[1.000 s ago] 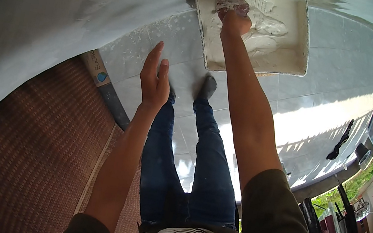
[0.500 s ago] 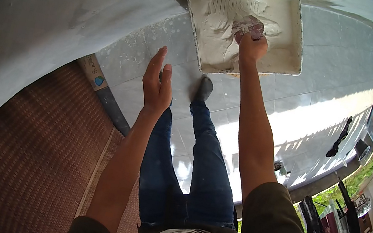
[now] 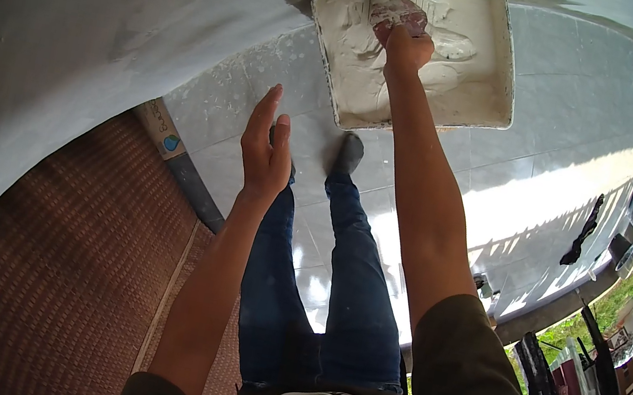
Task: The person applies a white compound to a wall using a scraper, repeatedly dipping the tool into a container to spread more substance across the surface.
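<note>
A rectangular tray point(image 3: 510, 88) of thick, cream-coloured paste stands at the top centre, close to the wall. My right hand point(image 3: 410, 50) is closed round a reddish-brown, paste-smeared tool point(image 3: 399, 16), whose broad part rests in the paste at the tray's upper left. The grip inside my fingers is hidden. My left hand point(image 3: 267, 146) hangs in the air to the lower left of the tray, empty, with thumb and fingers apart.
A grey wall point(image 3: 111, 17) runs along the left and top. Brown woven matting point(image 3: 72, 239) lies lower left, beside a printed box point(image 3: 163, 128). My feet are on grey tiles point(image 3: 512, 147). Clothes point(image 3: 545, 390) hang lower right.
My right hand has moved left and slightly up through the paste with the tool, leaving new smooth marks on the surface. My left hand has barely moved.
</note>
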The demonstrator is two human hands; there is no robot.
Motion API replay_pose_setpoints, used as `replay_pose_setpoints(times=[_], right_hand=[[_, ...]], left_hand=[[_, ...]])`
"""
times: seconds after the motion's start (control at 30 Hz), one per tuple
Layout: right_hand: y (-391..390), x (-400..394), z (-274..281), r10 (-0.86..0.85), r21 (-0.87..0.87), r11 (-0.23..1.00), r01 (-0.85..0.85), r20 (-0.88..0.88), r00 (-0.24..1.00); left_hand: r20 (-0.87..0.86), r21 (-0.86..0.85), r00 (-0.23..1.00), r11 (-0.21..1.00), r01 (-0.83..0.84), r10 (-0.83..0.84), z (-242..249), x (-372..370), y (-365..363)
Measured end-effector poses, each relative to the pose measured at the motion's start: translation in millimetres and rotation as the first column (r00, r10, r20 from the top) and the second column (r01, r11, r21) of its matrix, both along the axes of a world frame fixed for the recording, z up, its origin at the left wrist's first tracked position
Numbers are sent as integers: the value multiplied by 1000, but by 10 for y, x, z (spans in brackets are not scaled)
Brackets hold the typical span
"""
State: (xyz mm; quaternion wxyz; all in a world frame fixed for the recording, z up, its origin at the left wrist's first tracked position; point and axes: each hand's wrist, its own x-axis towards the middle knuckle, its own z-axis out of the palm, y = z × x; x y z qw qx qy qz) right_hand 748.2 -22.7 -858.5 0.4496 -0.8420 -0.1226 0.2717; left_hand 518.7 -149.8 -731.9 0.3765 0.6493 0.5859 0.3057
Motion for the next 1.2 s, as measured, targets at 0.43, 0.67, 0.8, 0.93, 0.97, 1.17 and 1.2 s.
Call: replay_pose_setpoints(times=[0.43, 0.67, 0.8, 0.93, 0.97, 1.17, 1.2], right_hand=[[161, -40, 287, -182, 340, 850, 403, -528, 830], [89, -118, 148, -29, 309, 878, 365, -727, 686], [15, -94, 176, 60, 334, 894, 298, -750, 659], [-43, -83, 191, 143, 319, 920, 229, -816, 560], [-57, -72, 191, 158, 302, 931, 203, -838, 523], [-256, -44, 324, 270, 341, 920, 193, -909, 318], [-343, 2, 335, 331, 386, 898, 210, -908, 255]], left_hand=[[0, 23, 1000, 1000, -19, 19, -9, -54, 57], [-7, 10, 1000, 1000, -10, 10, -21, -36, 35], [-23, 13, 1000, 1000, -7, 8, -15, -76, 47], [-17, 12, 1000, 1000, -9, 9, -25, -111, 37], [-11, 10, 1000, 1000, -8, 9, -29, -105, 32], [-27, 24, 1000, 1000, -1, 1, 120, -73, 20], [-31, 36, 1000, 999, 3, -2, 180, -88, 23]])
